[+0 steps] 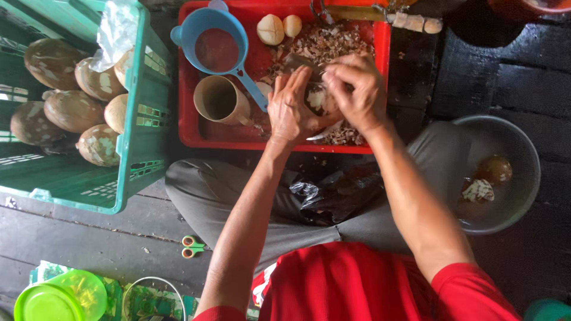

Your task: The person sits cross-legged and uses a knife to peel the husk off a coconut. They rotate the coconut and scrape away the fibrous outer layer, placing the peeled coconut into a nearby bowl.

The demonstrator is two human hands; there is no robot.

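Egg [319,99]: brown, mottled, shell part-stripped w/ pale patches; held over red plastic tray [196,128]. Left hand [291,110] cups it from below, fingers wrapped. Right hand [357,89] pinches shell at top. Shell flakes [333,41] rough, heaped in tray's far side; smooth blue strainer [217,47] and beige cup [221,100] at tray's left end.

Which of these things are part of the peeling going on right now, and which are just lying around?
In use: left hand and right hand on a partly peeled egg; red tray of shell bits; peeled eggs; green crate of coated eggs.

Lying about: scissors, green lidded tub, blue scoop, beige cup.
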